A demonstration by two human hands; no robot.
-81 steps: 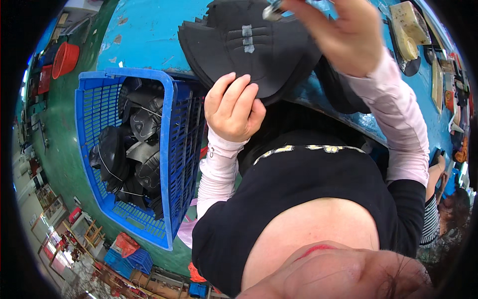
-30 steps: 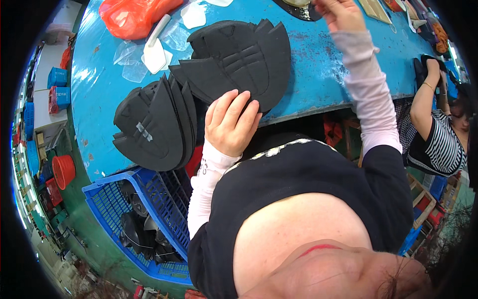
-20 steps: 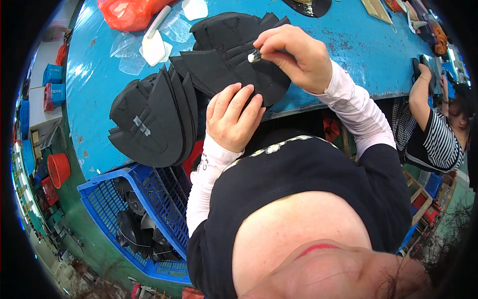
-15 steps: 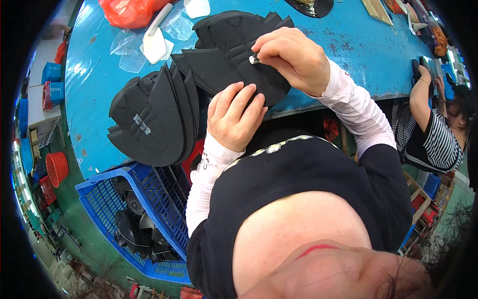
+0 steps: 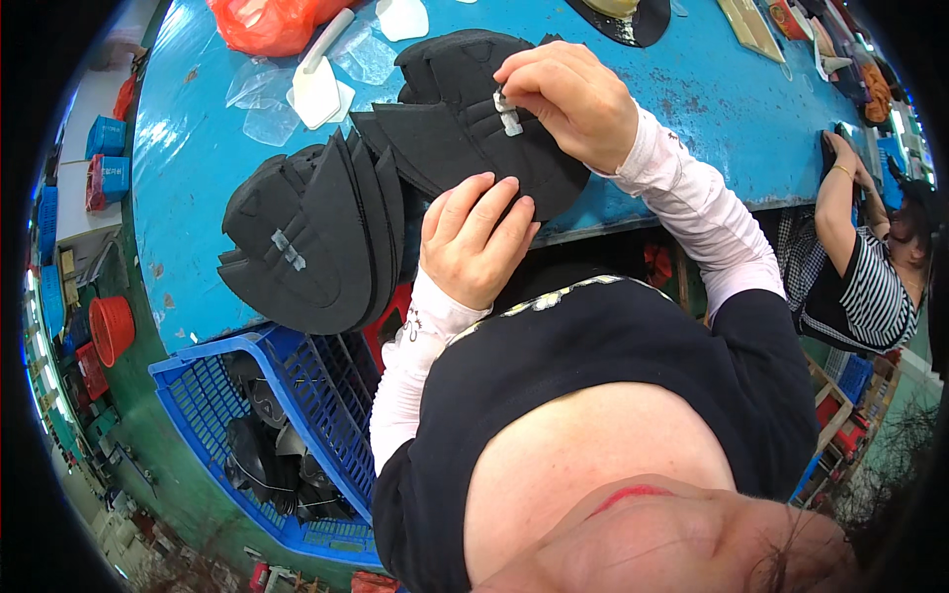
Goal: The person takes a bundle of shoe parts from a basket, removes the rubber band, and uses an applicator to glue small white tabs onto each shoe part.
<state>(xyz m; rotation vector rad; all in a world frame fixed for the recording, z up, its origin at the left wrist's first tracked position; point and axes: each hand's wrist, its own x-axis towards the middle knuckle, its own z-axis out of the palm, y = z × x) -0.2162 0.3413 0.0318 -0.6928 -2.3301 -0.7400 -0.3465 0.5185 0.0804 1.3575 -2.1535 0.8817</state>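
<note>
Two stacks of black, stiff-looking curved pieces lie side by side near the table's front edge. On the right stack (image 5: pixel 460 133), my left hand (image 5: pixel 474 237) rests with its fingers stretched out over the near edge. My right hand (image 5: pixel 578 104) is closed in a pinch above the same stack; the small thing at its fingertips is mostly hidden. Just below those fingertips a whitish, shiny patch (image 5: pixel 510 123) shows on the top piece. A similar pale patch (image 5: pixel 288 250) marks the top of the left stack (image 5: pixel 306 287), which no hand touches.
Behind the stacks on the blue table (image 5: pixel 682 109) are clear plastic scraps, white flat pieces (image 5: pixel 316 96) and a red plastic bag (image 5: pixel 267 22). Below left stands a blue crate (image 5: pixel 287 395) with dark items inside. Another person (image 5: pixel 860 247) sits at the right.
My right hand has shifted slightly up and left, uncovering a longer whitish patch on the right stack. My left hand stays on the near edge.
</note>
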